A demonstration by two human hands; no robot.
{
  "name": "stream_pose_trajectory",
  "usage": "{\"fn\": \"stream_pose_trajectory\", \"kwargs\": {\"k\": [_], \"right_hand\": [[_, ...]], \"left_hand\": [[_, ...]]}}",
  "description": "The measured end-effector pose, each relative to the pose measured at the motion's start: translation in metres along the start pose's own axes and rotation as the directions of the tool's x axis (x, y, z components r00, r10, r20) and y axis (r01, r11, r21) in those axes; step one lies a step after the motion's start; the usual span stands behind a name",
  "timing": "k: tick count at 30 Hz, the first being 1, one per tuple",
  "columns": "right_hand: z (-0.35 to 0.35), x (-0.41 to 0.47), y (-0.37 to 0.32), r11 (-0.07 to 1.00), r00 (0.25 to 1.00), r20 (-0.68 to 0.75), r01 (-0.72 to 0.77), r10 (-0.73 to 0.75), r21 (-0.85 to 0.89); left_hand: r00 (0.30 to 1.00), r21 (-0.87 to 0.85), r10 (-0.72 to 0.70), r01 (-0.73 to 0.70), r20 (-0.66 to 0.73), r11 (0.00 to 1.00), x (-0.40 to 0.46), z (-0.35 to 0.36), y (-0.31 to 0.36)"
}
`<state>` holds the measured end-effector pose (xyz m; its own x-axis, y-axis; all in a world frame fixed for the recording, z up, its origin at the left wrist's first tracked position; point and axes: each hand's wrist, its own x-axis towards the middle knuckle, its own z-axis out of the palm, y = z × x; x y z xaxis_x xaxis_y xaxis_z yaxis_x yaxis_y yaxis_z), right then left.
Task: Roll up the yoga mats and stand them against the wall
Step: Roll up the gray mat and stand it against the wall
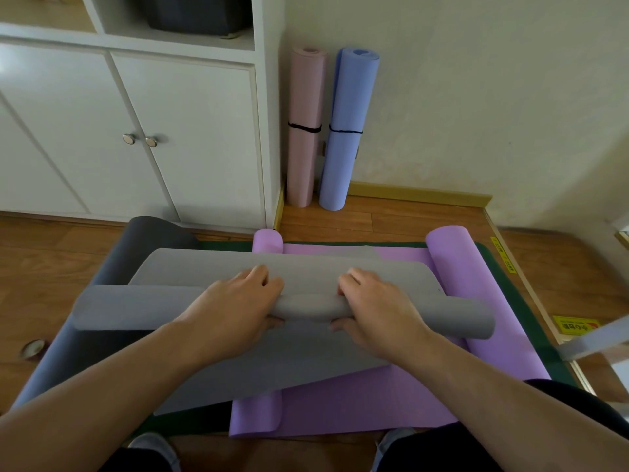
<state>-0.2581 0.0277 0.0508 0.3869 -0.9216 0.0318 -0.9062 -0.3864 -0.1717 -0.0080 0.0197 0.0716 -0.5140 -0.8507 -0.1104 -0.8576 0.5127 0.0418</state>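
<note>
A light grey yoga mat [306, 304] lies across the floor in front of me, partly rolled into a tube running left to right. My left hand [235, 308] and my right hand [377, 308] both grip the middle of the roll, fingers over the top and thumbs underneath. Flat grey mat spreads before and behind the roll. Under it lies a purple mat [357, 403] with curled ends, over a dark green mat [503, 284]. A dark grey mat [136, 240] lies at the left. A pink rolled mat [304, 131] and a blue rolled mat [347, 131] stand against the wall, each bound with a black band.
A white cabinet [136, 131] with two knobbed doors stands at the back left. A roll of tape [34, 347] lies on the wooden floor at the left. A yellow warning sticker [575, 325] marks a step edge at the right. My knees show at the bottom.
</note>
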Motion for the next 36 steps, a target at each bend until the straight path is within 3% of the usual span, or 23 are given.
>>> {"fn": "stream_pose_trajectory", "kwargs": {"k": [3,6,11,16,20,24,28,36], "right_hand": [[0.002,-0.001,0.004,1.0,0.988,-0.154,-0.012,0.009,-0.02],[-0.003,-0.006,-0.002,0.996,0.978,-0.208,-0.012,-0.007,-0.087],[-0.004,-0.009,-0.015,0.993,0.993,-0.109,0.038,-0.051,-0.113],[-0.004,-0.006,-0.021,0.988,0.998,0.062,0.005,0.005,-0.156],[0.004,-0.002,-0.018,0.982,0.992,0.125,-0.004,0.028,-0.19],[0.007,0.002,-0.014,0.986,0.991,0.127,0.065,-0.046,-0.153],[0.009,-0.001,-0.008,0.991,0.993,0.033,0.119,-0.118,-0.057],[0.012,0.003,0.001,0.995,0.992,-0.096,0.075,-0.081,-0.059]], "left_hand": [[0.996,0.017,-0.055,0.057,-0.077,0.998,0.001,-0.011,0.002],[0.992,0.055,-0.08,0.086,-0.097,0.995,-0.001,-0.022,0.003],[0.994,0.06,-0.027,0.034,-0.11,0.998,-0.007,-0.014,0.003],[0.999,-0.013,0.018,-0.018,-0.045,1.0,-0.007,0.001,0.007],[0.999,0.039,0.009,-0.01,0.034,0.999,-0.005,0.006,0.004],[0.998,0.068,0.02,-0.024,0.066,0.997,0.001,0.009,-0.003],[0.998,0.025,0.043,-0.044,0.049,0.999,0.001,0.006,-0.003],[1.0,-0.103,0.022,-0.022,-0.006,0.994,0.0,0.0,-0.004]]}}
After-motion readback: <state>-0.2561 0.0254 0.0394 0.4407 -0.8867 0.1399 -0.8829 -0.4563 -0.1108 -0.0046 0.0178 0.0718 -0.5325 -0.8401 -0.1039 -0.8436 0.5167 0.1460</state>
